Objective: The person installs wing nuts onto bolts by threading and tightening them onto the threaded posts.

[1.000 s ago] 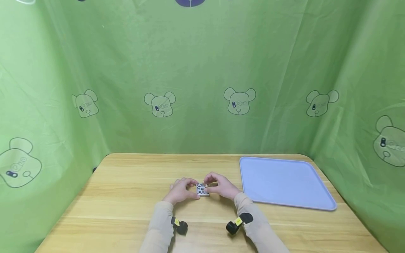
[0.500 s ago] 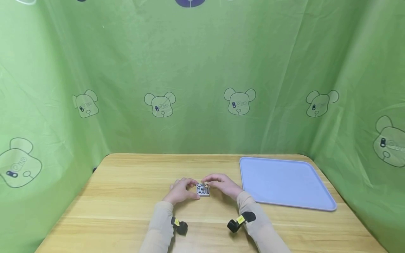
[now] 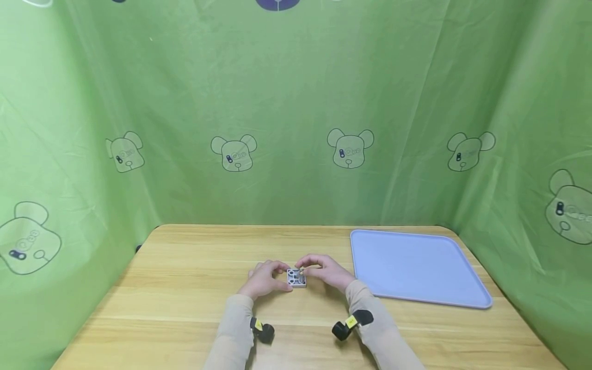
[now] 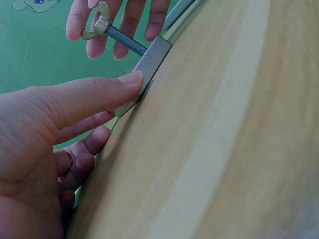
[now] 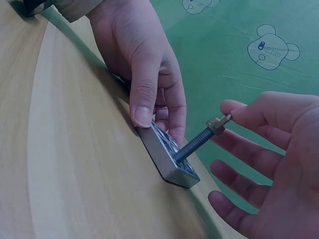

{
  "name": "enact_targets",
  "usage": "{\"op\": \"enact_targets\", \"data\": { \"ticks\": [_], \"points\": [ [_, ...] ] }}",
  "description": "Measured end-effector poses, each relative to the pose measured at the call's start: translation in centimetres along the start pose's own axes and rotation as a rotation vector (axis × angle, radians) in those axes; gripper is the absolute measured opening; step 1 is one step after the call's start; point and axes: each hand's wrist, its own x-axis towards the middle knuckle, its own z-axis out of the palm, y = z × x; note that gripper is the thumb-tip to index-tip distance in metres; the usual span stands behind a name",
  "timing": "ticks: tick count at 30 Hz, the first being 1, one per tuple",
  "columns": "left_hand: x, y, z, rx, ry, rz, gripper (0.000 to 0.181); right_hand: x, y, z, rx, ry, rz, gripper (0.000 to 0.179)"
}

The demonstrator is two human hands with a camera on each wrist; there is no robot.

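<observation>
A small square metal block (image 3: 292,283) with round holes in its top lies on the wooden table, its side edge (image 5: 162,158) showing in the right wrist view. My left hand (image 3: 262,280) grips it from the left, thumb on the near side and fingers on the far side. From a hole near the block's right side rises a threaded bolt (image 5: 194,145), leaning a little in the wrist views. At its top sits a brass wing nut (image 4: 102,21). My right hand (image 3: 326,271) pinches that wing nut between thumb and forefinger, the other fingers spread loosely below.
A pale blue tray (image 3: 416,264) lies at the right of the wooden table (image 3: 208,252). Green curtains (image 3: 296,195) with bear drawings surround the table at the back and sides. Black wrist cameras are strapped on both sleeves.
My right hand has drawn back slightly to the right, its thumb rising from over the block, so the bolt and wing nut show more. My left hand keeps its grip on the block.
</observation>
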Motion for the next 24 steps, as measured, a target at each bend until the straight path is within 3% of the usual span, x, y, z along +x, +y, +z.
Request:
{"op": "enact_targets", "data": {
  "ticks": [12,20,24],
  "points": [
    [-0.2,0.2,-0.1,0.012,0.006,0.01,0.052,0.1,-0.2,0.4,-0.039,0.052,-0.01,0.018],
    [-0.2,0.2,-0.1,0.001,0.004,0.008,0.052,-0.4,-1.6,0.5,-0.022,-0.013,-0.03,0.029],
    [-0.1,0.1,0.0,0.01,0.007,0.008,0.051,-0.1,-0.2,0.6,-0.009,-0.028,-0.045,0.03]
  ]
}}
